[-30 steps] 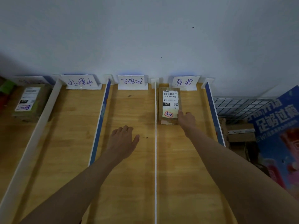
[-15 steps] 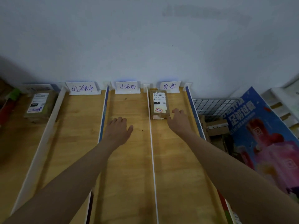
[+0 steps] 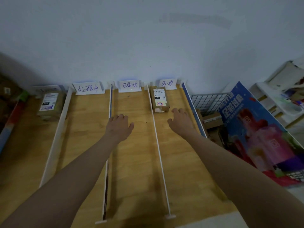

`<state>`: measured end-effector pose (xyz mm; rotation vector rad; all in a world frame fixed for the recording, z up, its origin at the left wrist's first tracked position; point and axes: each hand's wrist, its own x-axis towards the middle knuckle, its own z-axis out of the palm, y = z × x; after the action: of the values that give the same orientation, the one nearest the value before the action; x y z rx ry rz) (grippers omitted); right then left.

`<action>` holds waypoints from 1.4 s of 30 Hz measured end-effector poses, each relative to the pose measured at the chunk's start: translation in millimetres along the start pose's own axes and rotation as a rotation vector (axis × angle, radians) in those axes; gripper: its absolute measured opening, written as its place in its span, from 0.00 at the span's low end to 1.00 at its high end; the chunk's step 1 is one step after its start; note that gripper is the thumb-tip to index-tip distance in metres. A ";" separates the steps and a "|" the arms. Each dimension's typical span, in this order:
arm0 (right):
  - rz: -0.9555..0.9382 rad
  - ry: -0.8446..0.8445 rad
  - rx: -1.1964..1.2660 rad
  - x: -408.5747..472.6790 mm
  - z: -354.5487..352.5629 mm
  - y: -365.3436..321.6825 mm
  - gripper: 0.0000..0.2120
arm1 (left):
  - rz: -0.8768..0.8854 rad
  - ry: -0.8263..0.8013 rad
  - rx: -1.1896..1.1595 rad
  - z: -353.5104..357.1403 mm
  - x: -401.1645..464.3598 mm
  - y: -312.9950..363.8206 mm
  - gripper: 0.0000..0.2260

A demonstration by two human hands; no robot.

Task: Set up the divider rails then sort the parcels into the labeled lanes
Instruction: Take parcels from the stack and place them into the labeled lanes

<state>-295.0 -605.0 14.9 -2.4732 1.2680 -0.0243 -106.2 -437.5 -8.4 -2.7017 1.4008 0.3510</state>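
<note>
White divider rails split the wooden table (image 3: pixel 134 162) into lanes, each with a handwritten label card at the wall. A brown parcel (image 3: pixel 159 99) with a white shipping label lies at the far end of the rightmost lane, under its label card (image 3: pixel 167 83). My right hand (image 3: pixel 180 121) hovers just behind that parcel with relaxed fingers, not touching it. My left hand (image 3: pixel 119 127) is spread over the middle lane near the blue-edged rail (image 3: pixel 110 102), holding nothing. A second parcel (image 3: pixel 50 104) lies in the leftmost lane.
Two more label cards (image 3: pixel 88 88) (image 3: pixel 129 85) stand at the heads of the lanes between. A thin white rail (image 3: pixel 160 153) separates the middle and right lanes. Right of the table are a wire basket (image 3: pixel 207 101), cardboard boxes, a blue poster (image 3: pixel 256 129) and white shelving.
My right hand has let go of the parcel in the rightmost lane and drawn back toward me. The parcel stays put. The camera view has shifted right and back.
</note>
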 end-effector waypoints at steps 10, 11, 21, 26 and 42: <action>-0.105 0.006 -0.087 -42.0 3.0 -35.9 0.22 | -0.060 0.056 0.029 -7.3 -62.3 -29.8 0.25; -0.118 0.002 -0.081 -44.2 4.3 -41.3 0.22 | -0.079 0.063 0.032 -8.0 -70.8 -35.0 0.25; -0.389 -0.055 -0.075 -89.2 35.6 -118.9 0.21 | -0.331 0.053 0.023 1.1 -187.6 -95.7 0.25; -0.532 -0.087 -0.094 -118.8 49.1 -186.3 0.23 | -0.483 0.091 -0.022 -3.1 -251.2 -139.9 0.23; -0.816 0.012 -0.066 -234.3 88.1 -442.6 0.16 | -0.662 0.314 -0.036 -48.7 -420.1 -338.6 0.19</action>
<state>-73.0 -157.6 109.9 -2.8649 0.1905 -0.2029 -56.1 84.7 126.5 -3.1307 0.4598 -0.1035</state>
